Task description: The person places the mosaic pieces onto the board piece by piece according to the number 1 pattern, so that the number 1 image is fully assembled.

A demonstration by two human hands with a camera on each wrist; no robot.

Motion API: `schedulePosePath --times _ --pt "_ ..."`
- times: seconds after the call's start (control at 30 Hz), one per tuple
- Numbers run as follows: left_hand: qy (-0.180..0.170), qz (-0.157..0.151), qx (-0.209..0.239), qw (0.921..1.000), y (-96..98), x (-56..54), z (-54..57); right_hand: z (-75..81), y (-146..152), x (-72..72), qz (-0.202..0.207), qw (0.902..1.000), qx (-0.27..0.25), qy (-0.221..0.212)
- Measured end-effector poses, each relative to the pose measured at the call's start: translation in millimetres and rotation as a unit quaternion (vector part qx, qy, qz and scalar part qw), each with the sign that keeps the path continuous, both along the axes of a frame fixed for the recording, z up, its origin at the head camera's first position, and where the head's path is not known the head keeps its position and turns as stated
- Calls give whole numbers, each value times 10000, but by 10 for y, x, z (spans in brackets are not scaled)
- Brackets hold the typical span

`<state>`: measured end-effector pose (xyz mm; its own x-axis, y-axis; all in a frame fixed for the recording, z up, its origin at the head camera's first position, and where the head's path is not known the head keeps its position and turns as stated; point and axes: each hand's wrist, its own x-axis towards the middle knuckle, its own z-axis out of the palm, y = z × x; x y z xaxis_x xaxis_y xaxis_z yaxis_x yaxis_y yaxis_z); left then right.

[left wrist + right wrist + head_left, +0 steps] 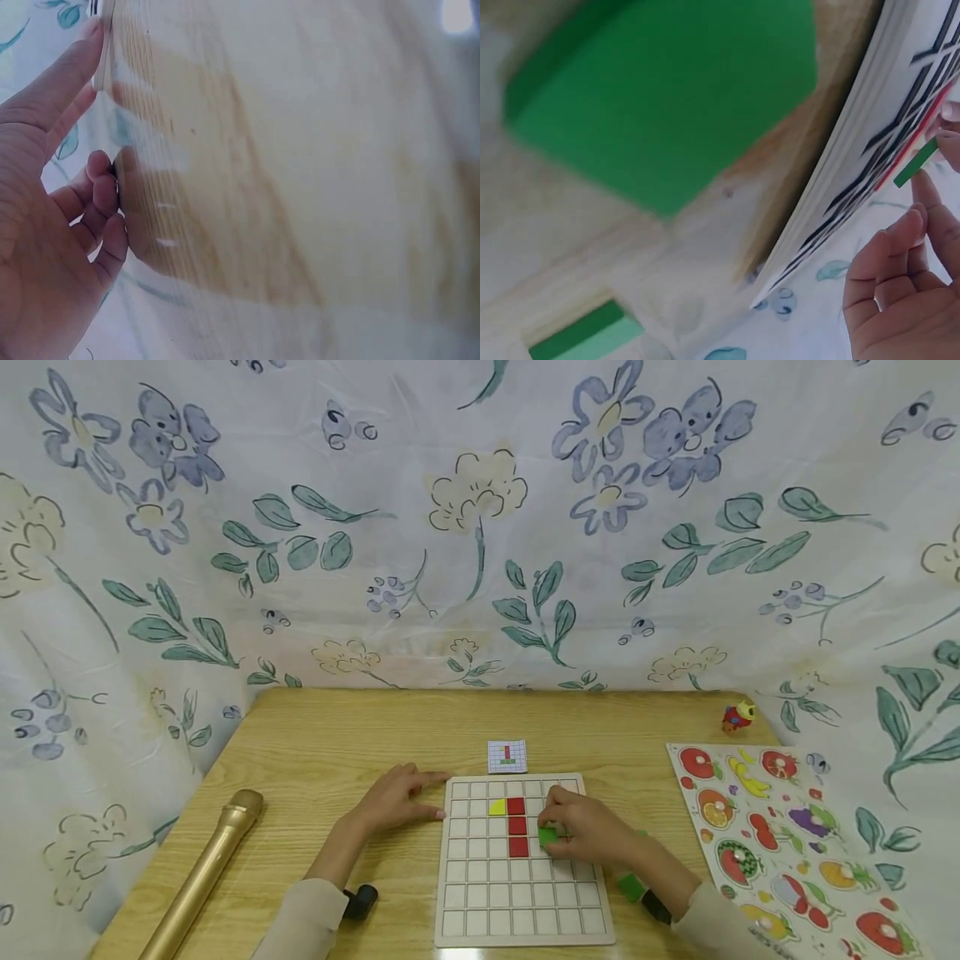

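Note:
A pale wooden grid board (480, 920) lies flat on the table. Three red squares (517, 826) form a column in its cells, with a yellow rounded piece (498, 808) left of the top one. My right hand (588, 831) pinches a green square (547, 837) over the board, right of the lowest red square; the right wrist view shows that green square (916, 163) edge-on between thumb and fingers. At the board's upper left edge, my left hand (393, 802) rests with index finger and thumb extended to the rim. Its other fingers (105, 193) bend against the tabletop.
Behind the board lies a small printed card (507, 757) with a coloured grid pattern. Green blocks (632, 887) sit under my right forearm. A gold microphone (201, 877) lies left, a fruit puzzle sheet (738, 860) right, a small toy figure (738, 716) at the back right.

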<state>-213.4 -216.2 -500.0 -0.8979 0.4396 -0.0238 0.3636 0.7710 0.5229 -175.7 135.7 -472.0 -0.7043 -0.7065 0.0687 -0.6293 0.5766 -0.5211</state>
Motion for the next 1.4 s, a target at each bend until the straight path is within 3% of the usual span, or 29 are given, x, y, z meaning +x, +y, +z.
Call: schedulePosePath --times 1.13,1.4 --pt "-77 17 -17 10000 14 14 14 -46 -402 143 492 9968 469 429" --pt "-11 14 -36 10000 15 9 20 3 -512 184 629 9949 491 620"
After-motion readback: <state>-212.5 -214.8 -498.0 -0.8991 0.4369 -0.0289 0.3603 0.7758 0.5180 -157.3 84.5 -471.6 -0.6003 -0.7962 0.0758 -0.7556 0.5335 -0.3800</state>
